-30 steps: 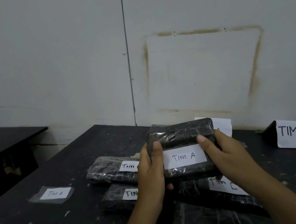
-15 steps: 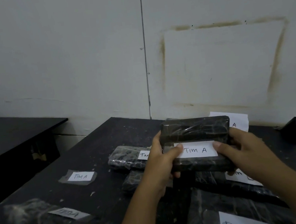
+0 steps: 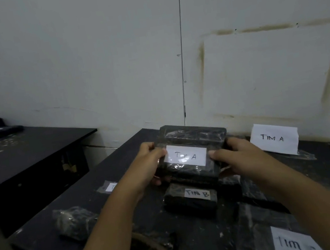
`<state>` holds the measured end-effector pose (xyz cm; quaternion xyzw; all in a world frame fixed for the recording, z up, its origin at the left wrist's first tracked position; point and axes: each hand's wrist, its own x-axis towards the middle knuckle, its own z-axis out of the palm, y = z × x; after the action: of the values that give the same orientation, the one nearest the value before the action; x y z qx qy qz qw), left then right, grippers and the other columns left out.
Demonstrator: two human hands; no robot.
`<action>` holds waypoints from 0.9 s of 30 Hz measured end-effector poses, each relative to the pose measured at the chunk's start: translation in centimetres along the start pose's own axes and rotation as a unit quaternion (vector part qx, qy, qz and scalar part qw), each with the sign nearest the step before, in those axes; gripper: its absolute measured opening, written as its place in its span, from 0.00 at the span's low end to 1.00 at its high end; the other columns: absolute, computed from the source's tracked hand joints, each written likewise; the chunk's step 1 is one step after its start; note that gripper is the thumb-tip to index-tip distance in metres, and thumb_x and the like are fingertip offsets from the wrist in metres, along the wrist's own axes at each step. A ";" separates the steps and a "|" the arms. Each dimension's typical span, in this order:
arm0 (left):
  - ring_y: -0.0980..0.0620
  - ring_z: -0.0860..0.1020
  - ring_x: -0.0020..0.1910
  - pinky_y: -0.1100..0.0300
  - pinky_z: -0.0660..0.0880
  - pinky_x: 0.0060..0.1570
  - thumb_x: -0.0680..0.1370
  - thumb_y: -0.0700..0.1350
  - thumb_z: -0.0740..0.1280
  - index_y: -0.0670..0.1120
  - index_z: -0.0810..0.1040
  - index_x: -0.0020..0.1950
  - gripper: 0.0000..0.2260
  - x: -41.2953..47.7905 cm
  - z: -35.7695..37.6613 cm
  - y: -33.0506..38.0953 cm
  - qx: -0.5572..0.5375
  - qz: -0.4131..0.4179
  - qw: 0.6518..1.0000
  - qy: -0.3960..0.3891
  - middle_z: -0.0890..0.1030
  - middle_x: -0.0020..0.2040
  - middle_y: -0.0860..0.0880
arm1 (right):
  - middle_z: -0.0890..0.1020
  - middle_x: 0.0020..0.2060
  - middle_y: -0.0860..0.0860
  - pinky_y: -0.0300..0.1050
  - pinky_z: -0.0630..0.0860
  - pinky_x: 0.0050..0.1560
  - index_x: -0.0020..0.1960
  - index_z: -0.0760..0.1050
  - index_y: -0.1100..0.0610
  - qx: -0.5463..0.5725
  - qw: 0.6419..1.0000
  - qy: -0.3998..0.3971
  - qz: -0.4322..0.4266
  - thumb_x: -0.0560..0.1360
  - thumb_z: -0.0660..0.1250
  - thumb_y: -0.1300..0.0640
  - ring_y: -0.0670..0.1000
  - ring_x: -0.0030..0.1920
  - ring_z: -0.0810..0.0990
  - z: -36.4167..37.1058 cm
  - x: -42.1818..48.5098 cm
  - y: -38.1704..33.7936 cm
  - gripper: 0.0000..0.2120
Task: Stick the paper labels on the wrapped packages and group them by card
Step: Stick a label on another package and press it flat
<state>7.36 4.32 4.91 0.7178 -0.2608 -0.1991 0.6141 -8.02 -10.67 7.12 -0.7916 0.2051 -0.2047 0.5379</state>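
Black-wrapped and sealed under clear film, held in both hands above the middle of the desk (image 3: 84, 194). Gripped the TIM A package (image 3: 195, 135) at its left end with the left hand (image 3: 151, 166), thumb pressed at the left edge of the paper label (image 3: 187, 157), other fingers curled round the back. Clasped the right end likewise with the right hand (image 3: 235, 157), thumb tip touching the label's right edge. Hung directly over a TIM B package (image 3: 193, 203), with the standing TIM A card (image 3: 274, 139) near the desk's far edge, off to the right. Risked, on this reading, a mix-up: set straight down, would have landed in the wrong group. Risked too a lifting label edge, if left unpressed on such slick, glaring film.
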 end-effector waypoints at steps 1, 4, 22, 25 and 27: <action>0.51 0.78 0.35 0.63 0.70 0.24 0.78 0.48 0.61 0.53 0.71 0.52 0.04 0.1 -1.0 -0.3 0.010 -0.001 1.000 0.011 0.79 0.47 0.46 | 0.84 0.44 0.52 0.52 0.81 0.47 0.50 0.78 0.55 0.007 1.000 -0.008 0.005 0.73 0.69 0.56 0.53 0.44 0.83 0.9 0.3 -0.1 0.07; 0.51 0.78 0.39 0.63 0.73 0.26 0.78 0.47 0.64 0.52 0.72 0.52 0.04 0.3 -3.2 -1.1 0.015 -0.006 0.999 0.028 0.80 0.49 0.45 | 0.84 0.44 0.53 0.45 0.82 0.40 0.52 0.78 0.57 0.052 0.998 -0.023 0.021 0.71 0.72 0.59 0.50 0.39 0.84 3.0 0.8 -0.1 0.11; 0.55 0.78 0.30 0.68 0.74 0.34 0.72 0.38 0.73 0.53 0.70 0.61 0.22 -0.5 -11.8 -3.7 0.187 -0.031 0.982 0.000 0.80 0.33 0.46 | 0.73 0.36 0.37 0.45 0.74 0.47 0.61 0.64 0.41 -0.308 0.944 -0.057 -0.100 0.69 0.70 0.42 0.45 0.42 0.75 10.4 2.7 0.7 0.25; 0.56 0.79 0.30 0.70 0.75 0.32 0.72 0.36 0.72 0.51 0.72 0.62 0.21 -0.6 -12.3 -3.9 0.194 -0.034 0.980 -0.029 0.81 0.33 0.48 | 0.74 0.43 0.39 0.47 0.72 0.54 0.63 0.64 0.43 -0.359 0.924 -0.071 -0.110 0.69 0.68 0.39 0.45 0.45 0.75 11.0 2.6 0.9 0.27; 0.51 0.80 0.36 0.64 0.78 0.40 0.72 0.36 0.72 0.51 0.73 0.61 0.21 -0.6 -12.6 -4.2 0.209 -0.043 0.976 -0.040 0.83 0.38 0.44 | 0.77 0.50 0.43 0.50 0.70 0.60 0.65 0.63 0.45 -0.388 0.912 -0.083 -0.105 0.69 0.67 0.38 0.47 0.49 0.76 11.4 2.6 1.1 0.28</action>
<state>15.07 14.92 2.88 0.8325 -0.2899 -0.1945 0.4302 0.27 -3.72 2.54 -0.9691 0.1387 -0.0977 0.1791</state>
